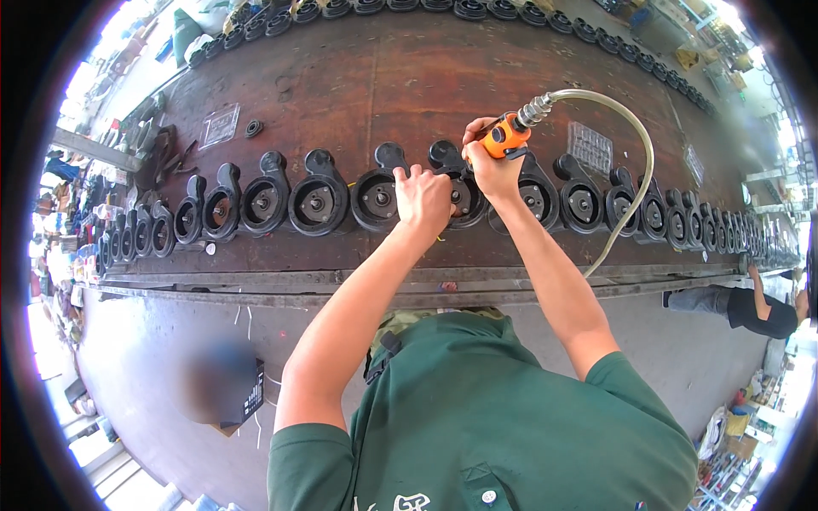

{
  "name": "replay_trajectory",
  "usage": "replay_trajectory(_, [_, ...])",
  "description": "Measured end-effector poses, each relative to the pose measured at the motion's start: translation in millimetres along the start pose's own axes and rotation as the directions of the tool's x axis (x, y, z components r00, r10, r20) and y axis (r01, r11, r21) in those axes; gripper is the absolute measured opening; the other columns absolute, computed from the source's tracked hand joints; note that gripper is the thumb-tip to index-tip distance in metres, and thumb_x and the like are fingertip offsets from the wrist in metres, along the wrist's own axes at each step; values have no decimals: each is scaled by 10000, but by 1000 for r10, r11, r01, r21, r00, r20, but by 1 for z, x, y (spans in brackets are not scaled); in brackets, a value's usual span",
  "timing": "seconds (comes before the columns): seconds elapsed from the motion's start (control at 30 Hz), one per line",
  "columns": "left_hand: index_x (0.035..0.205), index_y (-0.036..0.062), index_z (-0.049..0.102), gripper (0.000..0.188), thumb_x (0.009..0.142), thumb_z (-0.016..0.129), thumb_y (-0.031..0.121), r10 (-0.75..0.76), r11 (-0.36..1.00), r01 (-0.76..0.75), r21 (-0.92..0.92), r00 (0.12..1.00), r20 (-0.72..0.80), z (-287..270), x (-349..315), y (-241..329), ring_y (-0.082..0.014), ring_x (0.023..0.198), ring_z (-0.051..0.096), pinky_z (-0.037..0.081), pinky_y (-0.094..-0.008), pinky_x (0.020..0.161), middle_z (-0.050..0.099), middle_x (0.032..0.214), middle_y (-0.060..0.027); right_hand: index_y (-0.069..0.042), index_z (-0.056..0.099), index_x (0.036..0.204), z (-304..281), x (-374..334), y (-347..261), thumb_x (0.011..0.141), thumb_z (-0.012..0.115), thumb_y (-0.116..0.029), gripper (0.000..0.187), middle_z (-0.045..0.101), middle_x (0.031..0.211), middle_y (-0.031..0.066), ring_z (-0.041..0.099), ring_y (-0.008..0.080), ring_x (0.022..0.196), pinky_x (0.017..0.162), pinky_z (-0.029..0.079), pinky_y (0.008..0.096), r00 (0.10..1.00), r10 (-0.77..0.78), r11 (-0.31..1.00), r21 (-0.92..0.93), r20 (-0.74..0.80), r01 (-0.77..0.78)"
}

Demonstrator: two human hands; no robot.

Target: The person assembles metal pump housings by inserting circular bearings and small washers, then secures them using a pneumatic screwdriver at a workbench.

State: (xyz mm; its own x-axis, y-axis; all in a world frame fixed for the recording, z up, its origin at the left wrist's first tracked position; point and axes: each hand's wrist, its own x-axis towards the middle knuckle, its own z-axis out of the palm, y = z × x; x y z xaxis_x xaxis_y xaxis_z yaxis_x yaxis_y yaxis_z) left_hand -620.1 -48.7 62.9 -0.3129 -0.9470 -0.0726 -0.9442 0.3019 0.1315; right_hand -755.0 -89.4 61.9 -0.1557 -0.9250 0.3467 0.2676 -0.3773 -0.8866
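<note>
A row of black round housings [317, 204], each with a rounded lug at its far end and a metal disc in the middle, runs along the near side of the table. My right hand [496, 175] is closed round an orange pneumatic power tool [506, 136], held over a housing [467, 203] just right of centre. The tool's tip is hidden by my hand. At that housing's left side is my left hand [423, 198], its thumb and forefinger drawn together near the disc. What they pinch, if anything, is hidden.
A clear air hose [645, 136] arcs from the tool over the housings to the right. Clear plastic trays [590, 147] and a small black ring [254, 129] lie on the brown table [341, 94]. More housings line its far edge. Another person [750, 307] is at far right.
</note>
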Motion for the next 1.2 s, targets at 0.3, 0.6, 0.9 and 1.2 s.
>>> replay_trajectory(0.3, [855, 137, 771, 322, 688, 876, 392, -5, 1000, 5, -11, 1000, -13, 5, 0, -2, -247, 1059, 619, 399, -501, 997, 712, 894, -40, 23, 662, 981, 11, -5, 6, 792, 647, 79, 198, 683, 867, 41, 657, 97, 787, 722, 537, 251, 999, 28, 1000, -3, 26, -28])
replay_trajectory(0.6, [836, 115, 763, 310, 690, 874, 365, -7, 1000, 6, -10, 999, -35, 6, -1, -2, -266, 1059, 627, 414, -504, 994, 718, 901, -64, 12, 636, 983, -3, -22, -22, 799, 631, 102, 205, 662, 841, 58, 647, 114, 716, 617, 534, 254, 997, 81, 997, -8, -17, -81])
replay_trajectory(0.9, [792, 97, 761, 304, 679, 873, 356, 7, 1000, -8, -25, 998, -60, 2, -3, -3, -282, 1036, 640, 423, -502, 985, 721, 866, -89, 13, 594, 1001, -9, -43, -25, 818, 604, 117, 212, 646, 865, 65, 638, 117, 691, 611, 546, 253, 996, 90, 994, 68, -28, -88])
replay_trajectory(1.2, [814, 91, 770, 341, 671, 885, 379, 0, 1000, -1, -27, 999, -39, 2, 0, -3, -281, 1052, 640, 420, -509, 990, 730, 882, -89, 10, 601, 996, -13, -45, -24, 814, 612, 110, 208, 653, 859, 63, 641, 117, 690, 614, 542, 249, 995, 101, 992, 72, -19, -100])
